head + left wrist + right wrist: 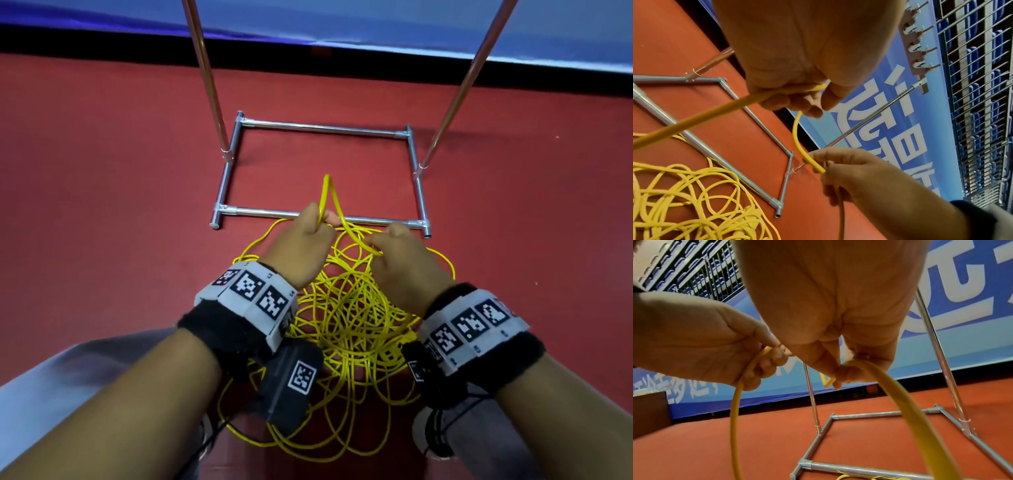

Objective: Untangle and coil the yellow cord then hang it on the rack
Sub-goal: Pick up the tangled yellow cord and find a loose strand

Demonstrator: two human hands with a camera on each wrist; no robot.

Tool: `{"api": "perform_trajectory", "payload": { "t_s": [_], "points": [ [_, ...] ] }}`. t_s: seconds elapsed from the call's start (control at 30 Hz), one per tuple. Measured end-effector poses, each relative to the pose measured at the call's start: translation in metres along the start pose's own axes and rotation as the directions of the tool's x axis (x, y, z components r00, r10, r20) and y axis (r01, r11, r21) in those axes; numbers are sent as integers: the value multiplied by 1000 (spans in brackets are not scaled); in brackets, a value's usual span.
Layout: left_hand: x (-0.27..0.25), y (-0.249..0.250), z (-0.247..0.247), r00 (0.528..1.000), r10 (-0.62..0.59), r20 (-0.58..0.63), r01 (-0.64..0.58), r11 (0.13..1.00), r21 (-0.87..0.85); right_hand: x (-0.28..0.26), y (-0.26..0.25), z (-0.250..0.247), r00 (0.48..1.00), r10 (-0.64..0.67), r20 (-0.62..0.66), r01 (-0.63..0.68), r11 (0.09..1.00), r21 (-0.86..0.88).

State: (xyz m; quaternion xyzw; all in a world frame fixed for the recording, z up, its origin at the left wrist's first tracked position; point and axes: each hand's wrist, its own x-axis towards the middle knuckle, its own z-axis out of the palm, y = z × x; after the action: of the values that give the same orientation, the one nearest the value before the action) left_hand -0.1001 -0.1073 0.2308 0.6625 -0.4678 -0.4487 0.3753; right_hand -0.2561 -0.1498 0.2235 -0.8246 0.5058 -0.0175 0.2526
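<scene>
A person's two hands work one yellow cord [346, 315] above a red floor [102, 171], most of the cord lying in a loose tangle directly beneath and behind both wrists. The left hand [301, 240] has its fingers curled around one strand, and the right hand [400, 260] pinches another between thumb and fingers; between them the cord rises into a narrow upright loop whose bend points away from the person, toward the rack [325, 171], its long axis running from the hands toward the rack's base. Just beyond the knuckles stands that single metal rack: a rectangular base frame of four tubes on the floor and two slanted uprights rising out of view. The near base tube passes right behind the fingers, and a few cord loops reach up to it. Each wrist wears one band of black-and-white square markers [253, 291]. Beyond the rack, a blue banner [890, 129] carries large white characters, too cropped to read, and rows of blue seats show behind a wire fence [972, 97].
</scene>
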Motion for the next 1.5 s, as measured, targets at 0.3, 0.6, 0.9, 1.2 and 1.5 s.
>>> {"api": "perform_trajectory", "payload": {
  "t_s": [0.3, 0.6, 0.9, 1.2, 1.5],
  "points": [
    [4, -10, -2, 988, 152, 38, -155, 985, 77, 0, -6, -6, 989, -139, -47, 146, 972, 187],
    [4, -9, -12, 987, 160, 29, -161, 985, 68, -9, -6, -20, 995, 44, -94, 37, 696, 717],
    [-9, 1, -20, 983, 0, 183, -10, 999, 52, -17, -16, -31, 988, 151, -43, -65, 641, 765],
    [-17, -2, -11, 968, 11, 250, -63, 978, 200, -10, -52, 10, 978, 194, -72, -54, 576, 816],
    [-14, -7, -10, 966, 71, 247, -83, 996, 39, -3, -45, -6, 985, 174, -16, -70, 472, 879]
  ]
}}
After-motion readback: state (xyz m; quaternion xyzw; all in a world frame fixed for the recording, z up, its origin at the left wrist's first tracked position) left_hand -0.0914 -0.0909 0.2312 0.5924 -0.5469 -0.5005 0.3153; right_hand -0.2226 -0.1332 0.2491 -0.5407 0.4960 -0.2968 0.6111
